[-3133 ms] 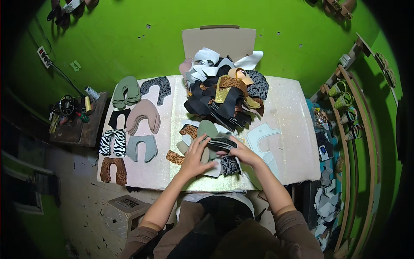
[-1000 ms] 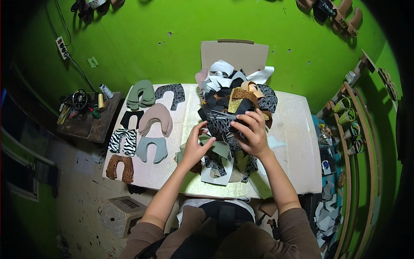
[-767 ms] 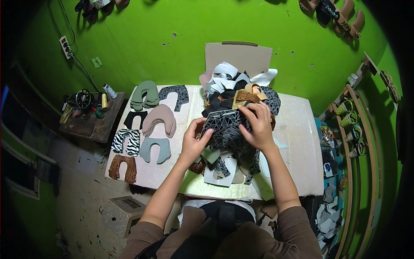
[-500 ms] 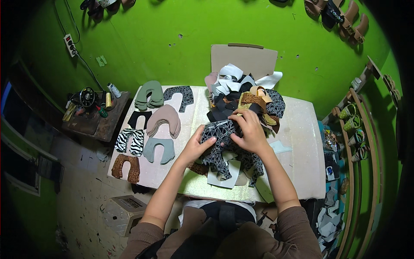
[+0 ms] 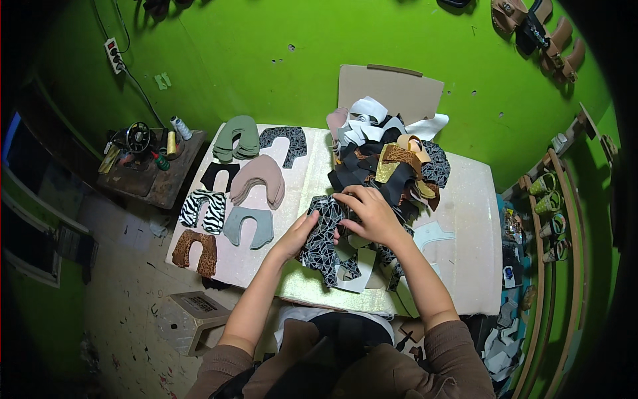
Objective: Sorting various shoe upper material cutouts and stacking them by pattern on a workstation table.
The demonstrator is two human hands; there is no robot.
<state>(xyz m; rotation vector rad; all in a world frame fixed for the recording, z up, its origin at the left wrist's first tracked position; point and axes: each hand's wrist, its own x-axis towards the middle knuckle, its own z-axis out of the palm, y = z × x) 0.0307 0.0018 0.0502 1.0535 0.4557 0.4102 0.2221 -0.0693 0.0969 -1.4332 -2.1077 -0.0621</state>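
Over the table's near middle I hold a black shoe-upper piece with a pale web pattern (image 5: 322,247). My left hand (image 5: 298,237) is closed on its left edge, thumb on top. My right hand (image 5: 373,218) has its fingers bent at the piece's upper right edge; part of their grip is hidden. Beneath lie a white sheet piece (image 5: 362,269) and more of the patterned material. Just beyond my hands rises a heap of mixed cut scraps (image 5: 369,163), black, white, tan and gold.
To the left lie U-shaped pieces: green (image 5: 234,141), pink (image 5: 269,176), grey (image 5: 256,228), zebra-striped (image 5: 212,219) and leopard-print (image 5: 201,249). A sewing machine (image 5: 138,138) stands beyond the table's left edge. A wooden rack with sandals (image 5: 548,203) is at the right, a stool (image 5: 189,319) below left.
The patterned piece has turned more upright and shifted slightly left and down, with both hands following. My view has shifted a little too.
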